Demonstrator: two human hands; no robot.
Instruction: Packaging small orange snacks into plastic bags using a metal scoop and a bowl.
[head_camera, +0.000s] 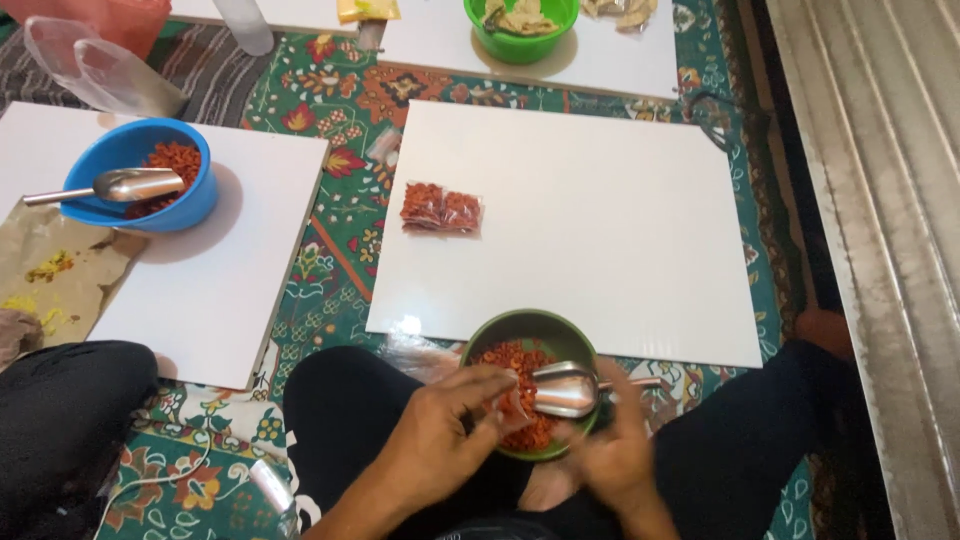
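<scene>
Bottom center: left hand (440, 425) pinching a small clear bag (512, 402) open over the green bowl (500, 335) of orange-red snack pieces (505, 356); right hand (612, 448) gripping the metal scoop (562, 390), tilting toward the bag.

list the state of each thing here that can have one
green bowl: holds orange snacks, sits in the lap
metal scoop: loaded, over the green bowl
small bag: pinched in left hand, at the scoop's mouth
right hand: by the scoop handle, blurred
filled packet: full, flat on white board
blue bowl: part full, a scoop resting in it
far green bowl: holds pale snacks
</scene>
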